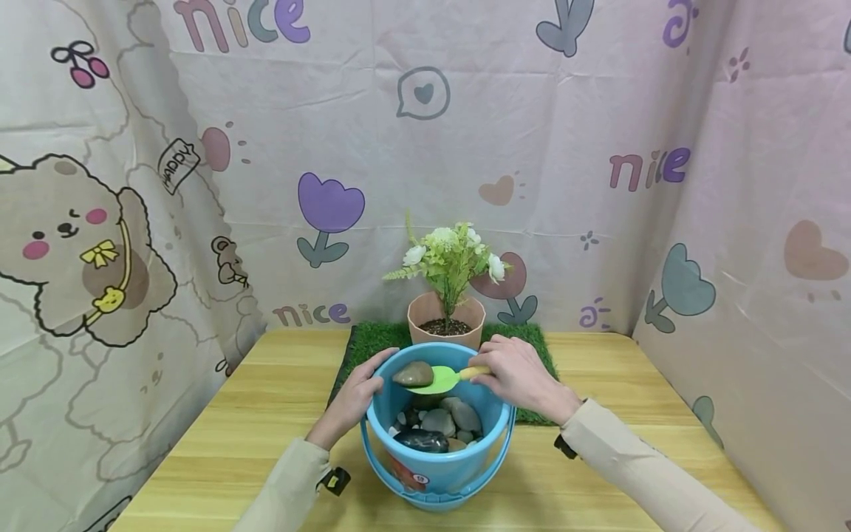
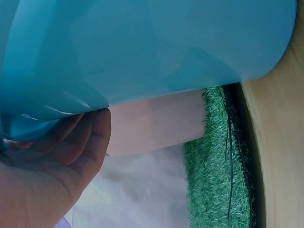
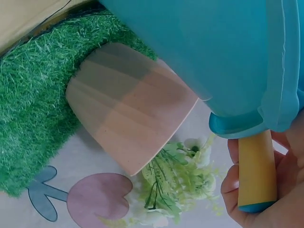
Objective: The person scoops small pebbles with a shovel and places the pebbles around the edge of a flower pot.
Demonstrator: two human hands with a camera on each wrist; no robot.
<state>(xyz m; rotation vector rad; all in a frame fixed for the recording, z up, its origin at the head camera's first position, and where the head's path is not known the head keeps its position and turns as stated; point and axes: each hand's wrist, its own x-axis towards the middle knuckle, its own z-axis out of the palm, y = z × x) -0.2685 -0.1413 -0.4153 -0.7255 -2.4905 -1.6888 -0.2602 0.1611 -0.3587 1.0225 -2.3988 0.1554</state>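
A blue bucket (image 1: 465, 474) stands at the front middle of the table, with several grey and dark stones (image 1: 437, 423) inside. My left hand (image 1: 354, 399) grips its rim on the left; in the left wrist view the fingers (image 2: 92, 137) lie against the outer wall. Over the bucket's opening, my right hand (image 1: 521, 375) holds a small trowel (image 1: 444, 380) by its yellow handle (image 3: 257, 173). On the trowel's light green blade rests a brownish-grey stone (image 1: 414, 374), above the others. The bucket's rim hides the blade in the right wrist view.
Behind the bucket, a pink pot (image 1: 444, 301) with a white-flowered plant (image 1: 452, 255) stands on a green turf mat (image 1: 379, 340). The wooden table (image 1: 266, 421) extends to both sides. A printed cloth (image 1: 425, 170) hangs at the back and sides.
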